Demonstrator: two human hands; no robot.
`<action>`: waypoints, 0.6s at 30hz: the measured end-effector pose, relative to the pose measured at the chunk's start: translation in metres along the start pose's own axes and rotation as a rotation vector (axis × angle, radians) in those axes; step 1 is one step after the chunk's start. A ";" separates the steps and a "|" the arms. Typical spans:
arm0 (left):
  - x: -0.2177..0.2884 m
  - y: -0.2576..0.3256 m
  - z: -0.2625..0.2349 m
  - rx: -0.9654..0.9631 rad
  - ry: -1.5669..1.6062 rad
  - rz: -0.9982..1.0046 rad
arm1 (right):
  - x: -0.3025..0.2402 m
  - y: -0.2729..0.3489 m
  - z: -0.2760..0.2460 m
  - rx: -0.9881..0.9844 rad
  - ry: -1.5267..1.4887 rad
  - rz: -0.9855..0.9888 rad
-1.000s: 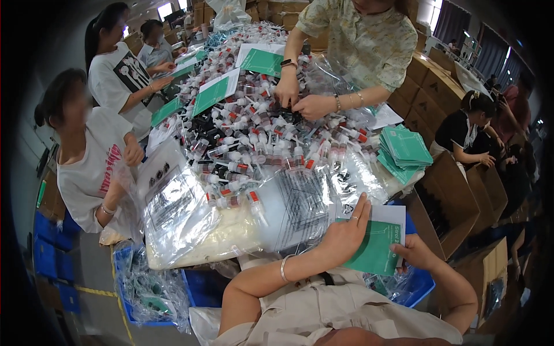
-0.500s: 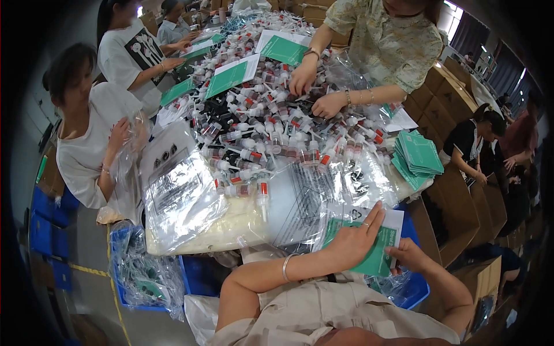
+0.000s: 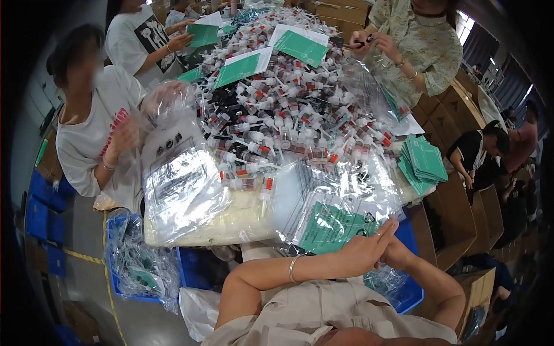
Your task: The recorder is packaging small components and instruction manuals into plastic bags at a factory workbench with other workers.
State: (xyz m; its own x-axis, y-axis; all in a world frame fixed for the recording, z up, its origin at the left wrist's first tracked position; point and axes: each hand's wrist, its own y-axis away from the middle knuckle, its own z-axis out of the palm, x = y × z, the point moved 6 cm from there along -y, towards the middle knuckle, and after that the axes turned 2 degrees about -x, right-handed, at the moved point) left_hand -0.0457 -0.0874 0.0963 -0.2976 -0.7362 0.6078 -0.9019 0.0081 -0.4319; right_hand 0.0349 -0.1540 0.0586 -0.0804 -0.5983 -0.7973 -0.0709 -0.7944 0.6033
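A green-and-white booklet (image 3: 334, 229) lies in front of me, apparently under clear plastic, on top of the flat bags at the table's near edge. My left hand (image 3: 369, 249) is at its lower right corner, fingers stretched out and close together, thumb side hidden. Just to the right, my right hand (image 3: 397, 252) sits against it; its fingers are mostly hidden behind the left hand, so I cannot see what they hold. Beneath the booklet spreads a stack of clear plastic bags (image 3: 184, 199). Small dropper-like bottles (image 3: 288, 124) with white tips and red-marked labels form a large heap beyond.
Green booklets (image 3: 424, 158) are stacked at the right. Blue bins hold filled clear bags (image 3: 141, 259) at the lower left and below my hands. Co-workers stand along the left and far right sides. Open cardboard boxes (image 3: 447, 222) stand to the right.
The booklet has shifted left and now lies on the bags, out from under my left palm. My hands have come together at its right. Across the table, a co-worker's hands have lifted off the heap.
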 end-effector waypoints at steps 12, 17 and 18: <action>-0.070 0.005 -0.024 0.164 0.032 -0.288 | -0.051 -0.053 -0.007 -0.132 0.288 0.040; -0.133 0.034 -0.013 0.101 -0.081 -0.488 | -0.164 -0.049 0.045 0.022 1.097 -0.687; -0.145 0.045 0.009 0.125 -0.254 -0.289 | -0.171 -0.063 0.068 -0.013 1.161 -0.846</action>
State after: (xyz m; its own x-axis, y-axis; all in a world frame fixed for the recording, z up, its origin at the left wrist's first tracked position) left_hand -0.0400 0.0136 -0.0171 0.0640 -0.8403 0.5384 -0.8875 -0.2946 -0.3543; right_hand -0.0145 0.0059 0.1583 0.8228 0.3047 -0.4798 0.3226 -0.9454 -0.0472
